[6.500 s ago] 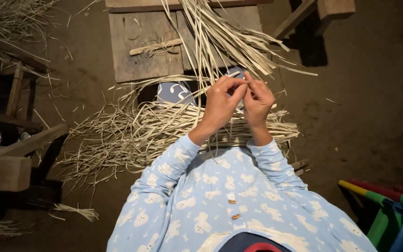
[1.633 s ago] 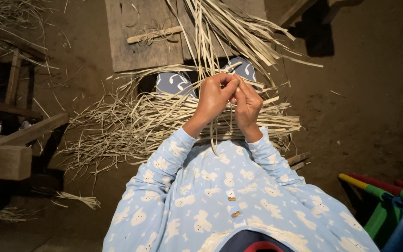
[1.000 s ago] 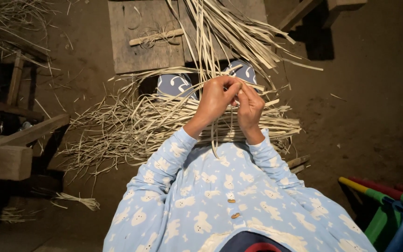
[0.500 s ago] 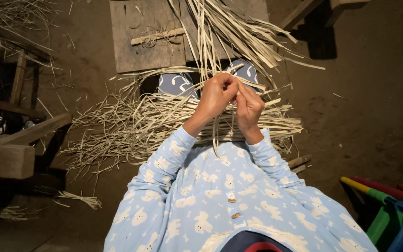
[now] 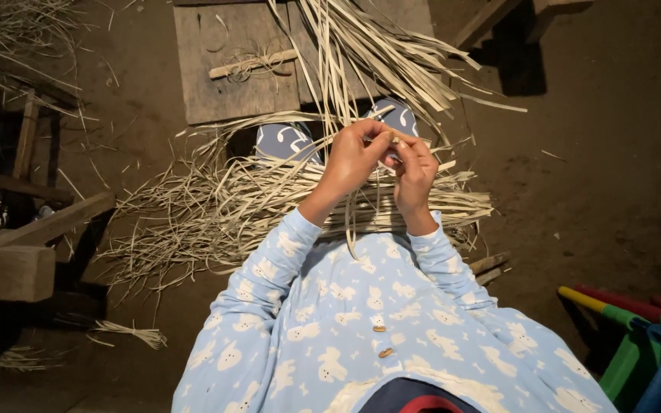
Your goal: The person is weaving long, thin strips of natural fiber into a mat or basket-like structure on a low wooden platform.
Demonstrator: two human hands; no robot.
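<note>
nearest the camera, pale blue patterned sleeves (image 5: 284,268) led up to the left hand (image 5: 352,157) and right hand (image 5: 415,172), raised close together with fingers curled and pinched shut on a thin pale straw strip (image 5: 351,222) that hung down between the wrists, its upper end caught at the touching fingertips. just under the hands a loose heap of straw strips (image 5: 216,210) lay across the dirt floor (image 5: 590,168), with two blue slippers (image 5: 284,141) showing behind it. farther off, a wooden board (image 5: 223,76) carried a small stick (image 5: 254,63), and more long strips (image 5: 376,53) fanned away.
</note>
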